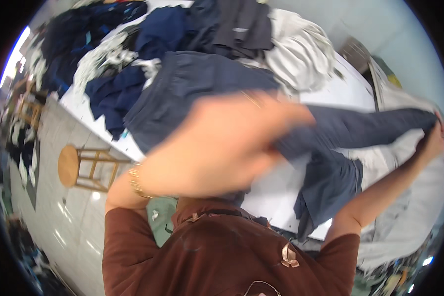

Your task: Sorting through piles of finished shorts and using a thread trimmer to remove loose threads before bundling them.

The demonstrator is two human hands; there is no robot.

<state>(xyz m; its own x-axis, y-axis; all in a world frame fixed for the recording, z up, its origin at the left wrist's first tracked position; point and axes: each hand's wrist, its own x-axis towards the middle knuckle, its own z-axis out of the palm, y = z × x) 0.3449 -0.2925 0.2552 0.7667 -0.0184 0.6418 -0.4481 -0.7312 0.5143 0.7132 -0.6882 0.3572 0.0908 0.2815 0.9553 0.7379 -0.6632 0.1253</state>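
Note:
A pair of dark blue-grey trousers [202,79] lies across the white table, its gathered waistband toward the left. One leg stretches out to the far right, where my right hand [434,140] grips its end, closed on the cloth. My left hand [222,140], smeared by motion, is over the middle of the trousers and hides part of them; whether its fingers hold cloth does not show. Below the stretched leg hangs more dark blue-grey cloth [328,185]; I cannot tell if it belongs to the same trousers.
Piled along the table's far side are navy garments [163,29], a dark grey garment [244,29] and a white garment [301,49]. A crumpled navy piece [116,96] hangs at the left edge. A wooden stool [69,165] stands left. Pale cloth [409,197] spreads at right.

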